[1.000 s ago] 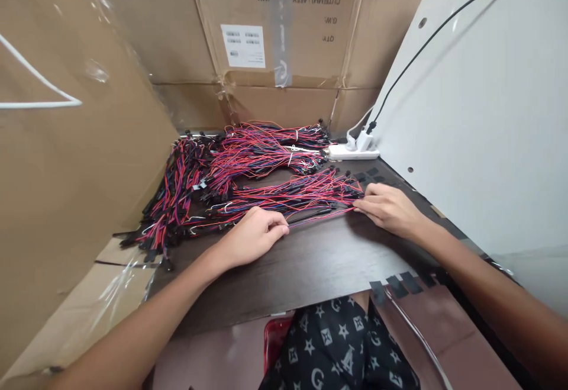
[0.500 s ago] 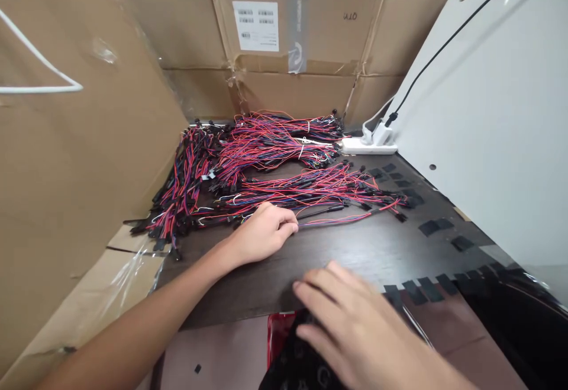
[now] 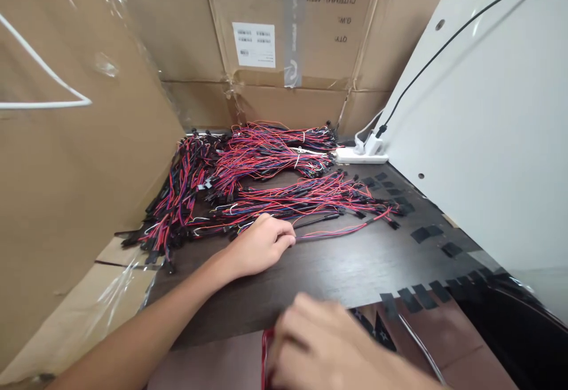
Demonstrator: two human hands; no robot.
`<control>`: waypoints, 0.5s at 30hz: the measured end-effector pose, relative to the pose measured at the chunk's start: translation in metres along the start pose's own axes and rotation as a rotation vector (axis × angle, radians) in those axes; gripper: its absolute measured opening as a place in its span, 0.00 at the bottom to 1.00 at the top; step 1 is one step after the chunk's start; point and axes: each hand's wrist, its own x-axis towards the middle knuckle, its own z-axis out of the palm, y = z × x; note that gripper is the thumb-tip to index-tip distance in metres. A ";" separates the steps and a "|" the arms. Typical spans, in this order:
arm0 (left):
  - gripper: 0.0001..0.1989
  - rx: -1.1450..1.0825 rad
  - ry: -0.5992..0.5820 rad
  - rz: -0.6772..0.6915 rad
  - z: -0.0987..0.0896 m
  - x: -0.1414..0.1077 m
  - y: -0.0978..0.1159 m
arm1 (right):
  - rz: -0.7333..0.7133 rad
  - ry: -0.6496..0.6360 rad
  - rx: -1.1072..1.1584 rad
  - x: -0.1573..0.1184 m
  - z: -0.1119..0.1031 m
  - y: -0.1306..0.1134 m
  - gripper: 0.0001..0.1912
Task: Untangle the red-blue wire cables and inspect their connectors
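Observation:
My left hand (image 3: 261,245) rests on the dark tabletop with thumb and fingertips pinched together around a thin wire harness (image 3: 332,231). Its red and purple wires run out to the right from those fingers. Just behind lies a loose pile of similar wire harnesses (image 3: 293,197) with black connectors. My right hand (image 3: 317,339) is at the table's front edge, above a red-rimmed container (image 3: 265,354). Its fingers are bent and smeared by motion, so whether they hold anything is hidden.
Tied wire bundles (image 3: 266,156) lie at the back, and more harnesses (image 3: 177,195) heap at the left. A white power strip (image 3: 361,156) sits back right. Black tape pieces (image 3: 412,299) line the front edge. Cardboard (image 3: 66,159) and a white panel (image 3: 479,123) enclose the table.
My right hand has moved down and left to the red-rimmed container, its fingers now more bent. My left hand keeps its pinch on the harness. The camera view has shifted slightly.

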 end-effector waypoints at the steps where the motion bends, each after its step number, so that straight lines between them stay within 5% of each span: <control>1: 0.12 0.004 0.000 0.007 0.001 0.000 0.000 | 0.112 -0.057 0.029 0.005 -0.015 0.013 0.05; 4: 0.12 0.019 0.019 0.022 0.003 -0.001 -0.002 | 0.281 0.002 0.017 0.017 -0.043 0.054 0.20; 8: 0.12 0.004 0.041 0.072 0.004 -0.001 -0.003 | 0.332 0.022 0.005 0.020 -0.033 0.091 0.27; 15: 0.11 -0.060 0.106 0.081 0.006 -0.002 -0.001 | 0.303 -0.072 0.112 0.017 -0.020 0.095 0.30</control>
